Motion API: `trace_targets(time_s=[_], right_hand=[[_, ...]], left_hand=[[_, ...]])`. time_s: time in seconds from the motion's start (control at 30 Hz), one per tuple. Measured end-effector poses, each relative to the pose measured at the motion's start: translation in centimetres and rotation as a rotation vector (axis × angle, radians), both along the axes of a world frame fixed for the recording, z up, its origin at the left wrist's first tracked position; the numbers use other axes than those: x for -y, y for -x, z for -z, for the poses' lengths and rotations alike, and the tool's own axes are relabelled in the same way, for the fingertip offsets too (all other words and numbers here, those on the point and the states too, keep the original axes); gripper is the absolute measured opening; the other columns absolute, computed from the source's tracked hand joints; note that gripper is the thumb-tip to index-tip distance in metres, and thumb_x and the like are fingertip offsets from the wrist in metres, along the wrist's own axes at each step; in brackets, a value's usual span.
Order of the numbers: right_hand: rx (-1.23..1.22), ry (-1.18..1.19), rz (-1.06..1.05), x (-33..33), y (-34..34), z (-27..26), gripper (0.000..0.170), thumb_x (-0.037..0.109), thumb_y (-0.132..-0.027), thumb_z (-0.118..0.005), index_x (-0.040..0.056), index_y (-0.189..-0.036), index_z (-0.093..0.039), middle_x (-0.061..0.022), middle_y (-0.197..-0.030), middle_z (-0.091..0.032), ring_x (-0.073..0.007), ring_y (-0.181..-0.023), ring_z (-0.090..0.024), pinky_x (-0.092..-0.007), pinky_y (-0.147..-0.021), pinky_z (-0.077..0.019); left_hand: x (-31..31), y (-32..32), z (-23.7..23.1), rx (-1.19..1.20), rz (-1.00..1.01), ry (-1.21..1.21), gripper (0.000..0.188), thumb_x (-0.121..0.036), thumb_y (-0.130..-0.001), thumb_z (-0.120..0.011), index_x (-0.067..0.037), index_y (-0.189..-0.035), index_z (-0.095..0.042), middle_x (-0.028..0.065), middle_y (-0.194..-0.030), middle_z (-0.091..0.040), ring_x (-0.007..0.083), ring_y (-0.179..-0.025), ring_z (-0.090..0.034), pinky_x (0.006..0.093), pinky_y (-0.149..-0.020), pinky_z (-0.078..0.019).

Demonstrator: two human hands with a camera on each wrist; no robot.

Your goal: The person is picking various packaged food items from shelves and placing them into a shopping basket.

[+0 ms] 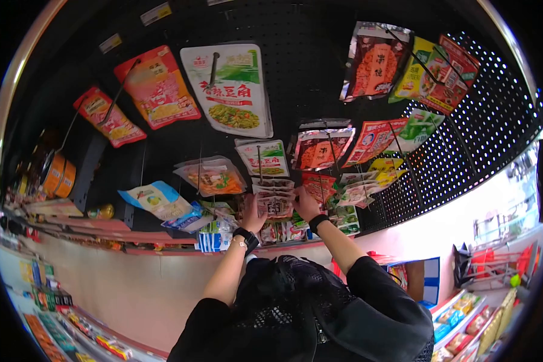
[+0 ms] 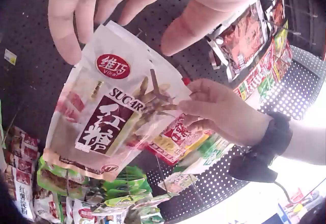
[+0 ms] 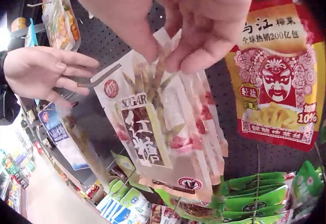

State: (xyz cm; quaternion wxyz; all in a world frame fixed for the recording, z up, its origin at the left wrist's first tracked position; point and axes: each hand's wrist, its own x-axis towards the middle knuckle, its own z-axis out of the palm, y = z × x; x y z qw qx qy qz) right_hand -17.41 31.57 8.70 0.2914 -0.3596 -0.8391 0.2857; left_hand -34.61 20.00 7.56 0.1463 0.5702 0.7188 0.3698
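Observation:
A bag of brown sugar (image 2: 97, 112), printed SUGAR with a red oval logo, hangs in front of the black pegboard. More bags like it are stacked right behind it in the right wrist view. My right hand (image 3: 204, 15) pinches the top of the bag (image 3: 147, 127) between thumb and fingers, toward its right side. My left hand (image 3: 51, 74) is at the other side, its fingers extended close to the bag's upper left edge. From the head view, both the left hand (image 1: 254, 214) and the right hand (image 1: 308, 207) flank the stack of bags (image 1: 274, 205).
To the right hangs a red and yellow pickle packet (image 3: 277, 76). Green packets (image 3: 254, 198) hang below. A blue and white bag (image 1: 163, 202) is left of the hands, and a large white packet (image 1: 229, 90) hangs above. Metal hooks stick out from the pegboard (image 1: 295, 60).

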Motion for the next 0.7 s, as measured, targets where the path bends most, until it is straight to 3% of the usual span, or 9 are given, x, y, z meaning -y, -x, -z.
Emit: trace_targets(time_s=[0.17,0.23,0.3,0.4,0.53,0.63,0.7], right_hand=[[0.077,0.010,0.091,0.9,0.4,-1.5,0.025,0.016,-0.070,-0.052,0.0094,-0.092,-0.041,-0.0147,-0.074,-0.053,-0.0335,-0.064,-0.052,-0.0416,-0.053,-0.0419],[0.221,0.128,0.173,1.3,0.7,-1.7,0.020,0.017,-0.070,-0.052,0.0084,-0.088,-0.050,-0.0123,-0.080,-0.054,-0.0304,-0.071,-0.053,-0.0391,-0.058,-0.0422],[0.171,0.070,0.157,1.5,0.9,-1.5,0.017,0.017,-0.070,-0.052,0.0091,-0.085,-0.053,-0.0114,-0.079,-0.054,-0.0298,-0.069,-0.053,-0.0385,-0.058,-0.0424],[0.116,-0.011,0.158,2.2,0.8,-0.9,0.014,0.017,-0.071,-0.051,0.0103,-0.081,-0.058,-0.0103,-0.077,-0.054,-0.0293,-0.067,-0.053,-0.0377,-0.058,-0.0426],[0.124,-0.039,0.151,2.8,0.7,-1.5,0.008,0.012,-0.067,-0.050,0.0107,-0.072,-0.056,-0.0098,-0.074,-0.051,-0.0278,-0.065,-0.053,-0.0370,-0.055,-0.0426],[0.057,-0.047,0.059,3.2,0.1,-2.0,0.009,0.011,-0.066,-0.050,0.0108,-0.072,-0.057,-0.0094,-0.075,-0.052,-0.0273,-0.066,-0.053,-0.0363,-0.055,-0.0426],[0.020,-0.056,0.071,3.7,-0.4,-2.2,0.009,0.011,-0.065,-0.050,0.0108,-0.071,-0.057,-0.0089,-0.078,-0.053,-0.0269,-0.067,-0.053,-0.0357,-0.056,-0.0429]], left_hand=[[-1.7,0.5,-0.3,-0.069,0.001,0.117,0.065,-0.016,-0.065,-0.058,-0.004,-0.119,-0.024,0.0233,-0.116,-0.030,0.0376,-0.106,-0.031,0.0424,-0.085,-0.0306],[-2.1,0.6,-1.1,-0.107,-0.014,0.177,0.065,-0.016,-0.065,-0.057,-0.004,-0.119,-0.024,0.0232,-0.114,-0.032,0.0374,-0.104,-0.033,0.0428,-0.083,-0.0318],[-2.3,0.8,-1.4,-0.238,-0.034,0.193,0.062,-0.014,-0.065,-0.055,-0.003,-0.118,-0.025,0.0223,-0.105,-0.040,0.0370,-0.097,-0.038,0.0438,-0.078,-0.0348],[-3.0,0.9,-1.6,-0.149,0.123,0.228,0.059,-0.011,-0.065,-0.054,-0.003,-0.117,-0.027,0.0213,-0.097,-0.044,0.0369,-0.091,-0.040,0.0432,-0.073,-0.0372],[-2.8,0.6,-1.9,-0.234,0.158,0.155,0.058,-0.009,-0.065,-0.054,-0.004,-0.117,-0.029,0.0209,-0.094,-0.046,0.0368,-0.089,-0.042,0.0423,-0.070,-0.0389],[-2.9,0.3,-3.1,-0.278,0.118,0.119,0.053,-0.009,-0.065,-0.054,-0.006,-0.113,-0.033,0.0212,-0.095,-0.046,0.0345,-0.090,-0.041,0.0411,-0.068,-0.0402],[-2.6,-0.2,-4.0,-0.376,0.051,0.219,0.043,-0.009,-0.065,-0.056,-0.007,-0.105,-0.040,0.0179,-0.096,-0.046,0.0317,-0.092,-0.040,0.0408,-0.071,-0.0393]])
